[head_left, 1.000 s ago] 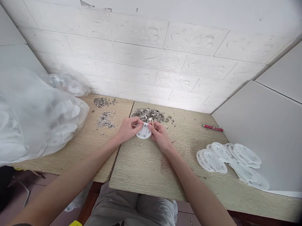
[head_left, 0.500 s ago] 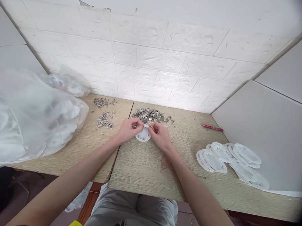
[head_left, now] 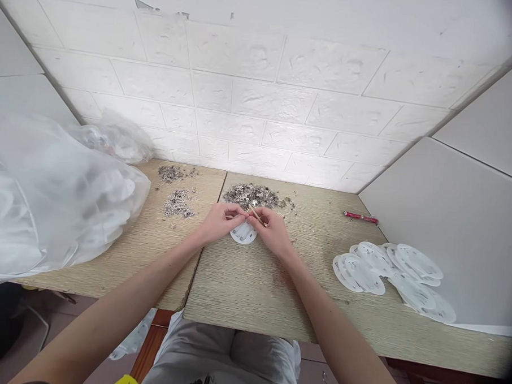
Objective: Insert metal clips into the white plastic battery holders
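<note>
A white round plastic base (head_left: 244,233) with small metal pieces in its slots lies on the table between my hands. My left hand (head_left: 221,223) is closed, thumb and forefinger pinched at the base's far edge; whether a small piece sits between the fingertips is hidden. My right hand (head_left: 273,231) is closed round a thin, light wooden-looking stick (head_left: 255,213), its fingertips at the same edge, touching or nearly touching the left ones. Right behind the fingers is a heap of small metal contact pieces (head_left: 249,195).
Two smaller piles of metal bits, a dark one (head_left: 171,173) and a silvery one (head_left: 178,204), lie left. A large clear bag (head_left: 69,201) of white parts fills the left side. Several white round bases (head_left: 374,259) overlap at right, below a red pen-like tool (head_left: 360,217). White brick wall (head_left: 251,109) behind.
My fingertips have drawn closer together over the far edge of the base, covering more of it. The base has shifted slightly toward me and tilted.
</note>
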{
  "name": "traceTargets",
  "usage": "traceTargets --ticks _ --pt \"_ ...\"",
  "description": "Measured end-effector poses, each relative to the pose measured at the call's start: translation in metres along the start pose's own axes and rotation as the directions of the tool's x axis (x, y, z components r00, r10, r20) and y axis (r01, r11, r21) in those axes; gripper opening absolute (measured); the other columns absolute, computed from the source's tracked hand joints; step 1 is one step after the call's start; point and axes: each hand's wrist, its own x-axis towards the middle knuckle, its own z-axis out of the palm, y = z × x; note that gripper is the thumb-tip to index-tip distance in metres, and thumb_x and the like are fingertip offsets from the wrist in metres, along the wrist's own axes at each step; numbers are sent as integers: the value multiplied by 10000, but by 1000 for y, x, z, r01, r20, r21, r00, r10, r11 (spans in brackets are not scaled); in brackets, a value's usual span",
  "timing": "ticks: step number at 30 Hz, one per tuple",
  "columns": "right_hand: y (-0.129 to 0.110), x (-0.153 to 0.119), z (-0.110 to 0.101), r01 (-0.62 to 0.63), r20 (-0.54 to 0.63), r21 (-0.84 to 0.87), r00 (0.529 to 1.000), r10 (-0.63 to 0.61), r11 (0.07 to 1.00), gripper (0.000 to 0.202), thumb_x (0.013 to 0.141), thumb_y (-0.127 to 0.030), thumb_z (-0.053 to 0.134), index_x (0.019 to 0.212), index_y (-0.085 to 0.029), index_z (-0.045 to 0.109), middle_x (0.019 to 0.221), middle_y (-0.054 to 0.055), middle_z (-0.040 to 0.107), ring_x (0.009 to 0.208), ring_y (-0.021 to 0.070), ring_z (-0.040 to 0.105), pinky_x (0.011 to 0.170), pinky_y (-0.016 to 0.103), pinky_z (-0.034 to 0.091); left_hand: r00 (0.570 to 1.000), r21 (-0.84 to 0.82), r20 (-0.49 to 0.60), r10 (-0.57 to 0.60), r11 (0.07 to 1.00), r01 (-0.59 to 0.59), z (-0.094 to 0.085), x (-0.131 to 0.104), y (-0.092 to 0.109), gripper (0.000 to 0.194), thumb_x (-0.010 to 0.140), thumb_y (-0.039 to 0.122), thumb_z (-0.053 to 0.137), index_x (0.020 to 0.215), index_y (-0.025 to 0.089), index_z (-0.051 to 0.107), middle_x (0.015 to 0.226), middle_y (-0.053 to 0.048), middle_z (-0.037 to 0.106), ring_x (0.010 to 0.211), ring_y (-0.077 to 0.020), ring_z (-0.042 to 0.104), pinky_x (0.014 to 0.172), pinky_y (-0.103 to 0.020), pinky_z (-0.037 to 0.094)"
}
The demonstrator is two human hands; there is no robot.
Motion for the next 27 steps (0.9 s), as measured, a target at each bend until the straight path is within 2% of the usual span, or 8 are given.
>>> traceTargets --ticks 4,8,11,14,20,23,27 --pt "2 1 0 -26 7 72 1000 26 997 223 808 -392 598 870 -182 637 811 34 649 694 154 548 613 276 423 1000 -60 5 3 998 -2 -1 1 2 199 773 306 618 834 146 719 833 -65 714 720 -164 648 614 -252 501" --pt "3 2 -2 -91 10 185 996 91 979 252 786 -410 621 892 -183 637 843 47 665 741 169 592 655 294 467 996 -258 15 -83 962 84 -1 2 3 293 785 332 629 1016 164 695 876 -65 718 728 -153 650 636 -255 519" --pt "2 2 -3 -132 -11 279 990 141 951 270 761 -425 640 879 -183 634 828 46 662 727 164 594 638 288 472 981 -469 19 -191 865 177 -1 3 4 320 778 287 636 1072 168 674 877 -61 714 737 -144 650 677 -274 544" --pt "0 3 -4 -156 -38 321 983 177 934 294 739 -450 651 861 -183 635 806 43 652 696 157 580 585 270 454 968 -606 61 -243 762 230 -2 4 8 282 747 225 655 1015 146 697 924 -89 719 812 -163 666 761 -306 563" --pt "-2 2 -4 -139 -135 329 972 192 934 304 740 -468 642 856 -190 602 783 33 629 654 142 547 544 256 427 967 -652 148 -209 715 254 -2 3 12 285 709 239 747 979 147 733 1084 -115 710 1009 -203 660 952 -338 518" --pt "0 2 -4 -80 -176 264 976 129 961 263 766 -446 619 842 -199 572 744 13 589 625 133 507 535 253 407 969 -657 150 -194 713 245 -2 2 10 348 656 222 803 991 162 735 1099 -103 710 1039 -205 653 987 -343 492" --pt "1 2 -5 -30 -172 130 984 52 991 231 815 -432 571 808 -201 573 723 13 575 615 133 478 542 261 387 975 -625 158 -159 748 223 -1 3 8 376 659 264 811 1014 166 732 1104 -110 710 1060 -220 645 998 -377 478"
